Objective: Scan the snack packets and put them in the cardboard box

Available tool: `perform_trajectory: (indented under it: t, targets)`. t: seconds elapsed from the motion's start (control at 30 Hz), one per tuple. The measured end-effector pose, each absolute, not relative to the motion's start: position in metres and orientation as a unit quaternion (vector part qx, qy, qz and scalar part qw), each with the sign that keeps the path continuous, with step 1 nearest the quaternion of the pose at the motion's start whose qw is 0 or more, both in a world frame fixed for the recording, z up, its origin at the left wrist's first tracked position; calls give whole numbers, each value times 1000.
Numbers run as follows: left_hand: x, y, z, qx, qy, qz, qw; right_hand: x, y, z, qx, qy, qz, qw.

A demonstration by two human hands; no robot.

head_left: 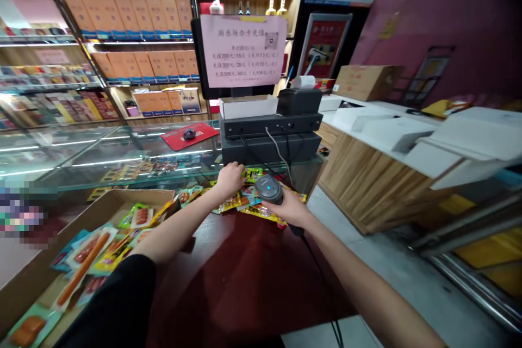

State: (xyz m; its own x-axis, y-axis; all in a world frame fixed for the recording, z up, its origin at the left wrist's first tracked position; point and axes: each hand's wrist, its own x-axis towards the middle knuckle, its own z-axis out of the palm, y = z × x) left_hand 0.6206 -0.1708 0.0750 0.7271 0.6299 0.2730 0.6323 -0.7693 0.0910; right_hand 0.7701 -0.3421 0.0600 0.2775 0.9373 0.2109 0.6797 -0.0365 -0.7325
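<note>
My right hand [291, 207] is wrapped round the grip of a dark barcode scanner [269, 189], which shows a small blue light on top. A black cord runs from it down past the table edge. Under and beside the scanner lies a pile of colourful snack packets [265, 211], mostly yellow and green. My left hand [231, 180] is at the back left of this pile, its fingers curled down over the packets. Its fingertips are partly hidden, so I cannot make out which packet, if any, they grip.
An open cardboard box [141, 194] of packaged sausages and snacks stands left on the dark red table [244, 283]. Behind are a glass counter [101, 160], a mouse [189, 134] on a red pad, and a black cash-register unit [271, 141]. A wood-sided counter [359, 185] stands right.
</note>
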Motion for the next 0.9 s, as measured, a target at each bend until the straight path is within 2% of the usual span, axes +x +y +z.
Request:
perform_trajectory:
  t: [0.23, 0.47, 0.67, 0.9]
  targets:
    - [657, -162, 61, -937, -328, -114, 34, 796, -344, 52, -718, -564, 163, 373]
    - [656, -158, 56, -927, -337, -164, -22, 796, -344, 45, -711, -564, 167, 385]
    - [618, -159, 53, -870, -340, -259, -247, 757, -334, 49, -696, -557, 226, 393]
    - [495, -185, 82, -678, -428, -373, -467, 680, -335, 63, -614, -599, 319, 402]
